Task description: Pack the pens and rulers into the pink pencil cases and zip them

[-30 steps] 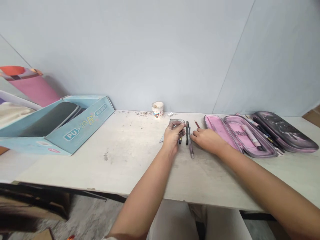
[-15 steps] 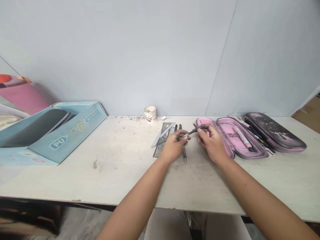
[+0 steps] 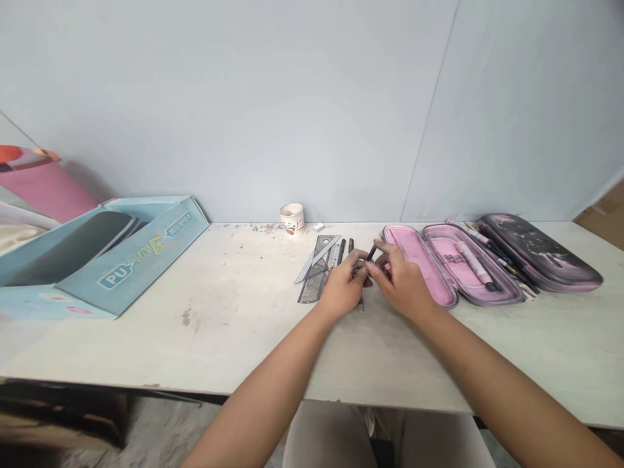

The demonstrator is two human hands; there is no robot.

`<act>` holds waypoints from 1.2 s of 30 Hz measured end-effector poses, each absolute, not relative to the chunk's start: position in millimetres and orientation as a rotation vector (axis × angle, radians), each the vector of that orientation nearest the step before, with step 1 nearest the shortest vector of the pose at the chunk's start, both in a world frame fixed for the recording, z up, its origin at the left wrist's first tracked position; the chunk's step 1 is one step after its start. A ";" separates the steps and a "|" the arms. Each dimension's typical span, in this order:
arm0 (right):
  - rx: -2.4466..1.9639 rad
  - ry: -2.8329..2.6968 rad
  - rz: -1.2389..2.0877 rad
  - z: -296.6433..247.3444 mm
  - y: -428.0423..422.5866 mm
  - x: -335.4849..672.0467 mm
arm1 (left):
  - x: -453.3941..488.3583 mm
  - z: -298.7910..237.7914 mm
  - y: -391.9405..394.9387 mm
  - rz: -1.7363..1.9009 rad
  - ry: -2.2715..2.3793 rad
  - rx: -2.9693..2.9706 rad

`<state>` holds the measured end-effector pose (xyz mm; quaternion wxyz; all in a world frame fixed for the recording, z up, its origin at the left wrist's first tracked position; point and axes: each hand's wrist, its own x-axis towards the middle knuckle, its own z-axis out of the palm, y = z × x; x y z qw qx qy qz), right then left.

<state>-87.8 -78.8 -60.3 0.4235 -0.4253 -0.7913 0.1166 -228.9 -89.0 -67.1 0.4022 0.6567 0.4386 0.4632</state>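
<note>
Dark pen [image 3: 372, 252] between the grips, steeper than half a second ago | left grip [image 3: 344, 283], right grip [image 3: 402, 273]: drawn closer, fingers pinched on it | grey ruler [image 3: 311, 289] left, open pink case [image 3: 414, 250] right | apparently regripping

Wall [image 3: 244, 97] was plain pale grey-blue with a thin slanted seam [image 3: 429, 112] on the right. Long off-white table [image 3: 146, 351] sat right up against it, kinda smudged, over blotchy grey floor [image 3: 163, 426]. Light was pretty soft.
</note>
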 end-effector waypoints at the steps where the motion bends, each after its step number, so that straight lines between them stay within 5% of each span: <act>1: -1.070 -2.033 0.262 -61.1 -79.2 -90.8 | -229.9 -67.7 -89.3 1.198 1.136 1.715; 11: -1.159 -1.980 0.264 -35.6 -60.9 -94.9 | -243.2 -61.7 -70.6 1.619 1.095 1.306; 18: -1.440 -2.148 -0.058 -12.3 -19.6 -67.5 | -258.9 -56.7 -62.1 1.946 1.113 0.731; 29: -1.522 -2.836 -0.117 -40.4 -93.2 -117.1 | -256.8 -58.3 -61.7 1.796 1.087 0.661; 36: -1.352 -2.276 0.077 -26.9 -76.4 -78.5 | -244.4 -66.7 -64.9 1.541 1.193 1.188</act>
